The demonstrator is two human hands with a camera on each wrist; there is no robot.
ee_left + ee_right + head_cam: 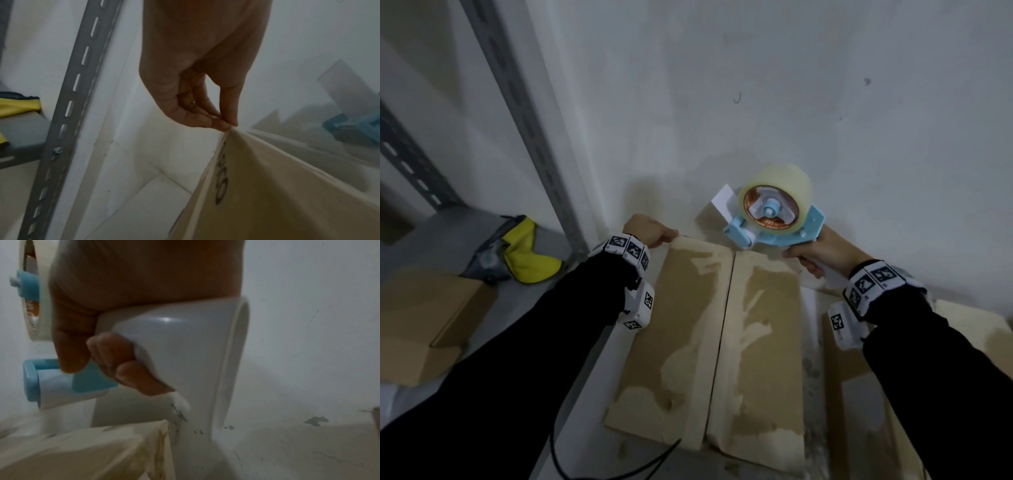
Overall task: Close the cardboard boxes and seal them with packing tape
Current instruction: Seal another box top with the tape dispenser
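Observation:
A tall cardboard box [715,342] stands against the white wall, its two top flaps folded shut with the seam running toward me. My left hand [650,230] pinches the box's far left corner [228,129] between thumb and fingertips. My right hand [822,255] grips the white handle [185,353] of a blue tape dispenser [774,219] with a clear tape roll [777,192]. The dispenser's front roller [61,386] sits at the far end of the seam, by the wall.
A grey slotted shelf upright [530,113] rises at the left. A smaller cardboard box [431,322] and a yellow-and-grey cloth [524,253] lie on the shelf. Another cardboard box [962,377] stands at the right under my right forearm. A black cable [599,472] hangs near me.

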